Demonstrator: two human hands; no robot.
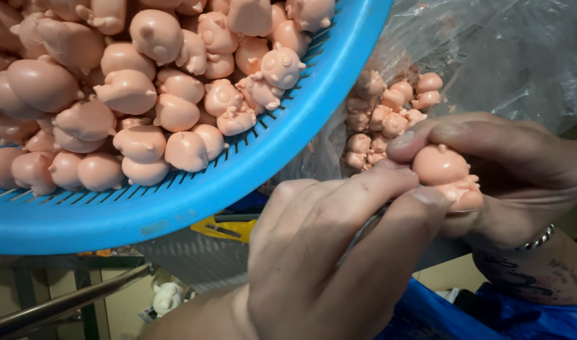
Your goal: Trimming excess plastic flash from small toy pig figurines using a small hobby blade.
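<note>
Blue slotted basket (282, 135) heaped with pink pig-shaped figurines (143, 94); more in clear plastic bag (490, 50).

Figurines (143, 94) in basket (313, 119) — bag (490, 56) right

The small moulded plastic pig figures (137, 94) are pale salmon pink. The round slotted plastic basket (288, 145) is bright blue, and the crinkled plastic bag (490, 56) is clear.

Blue slotted basket (250, 170) heaped with pink figurines (143, 94), beside a clear plastic bag (490, 56) of more.
</note>
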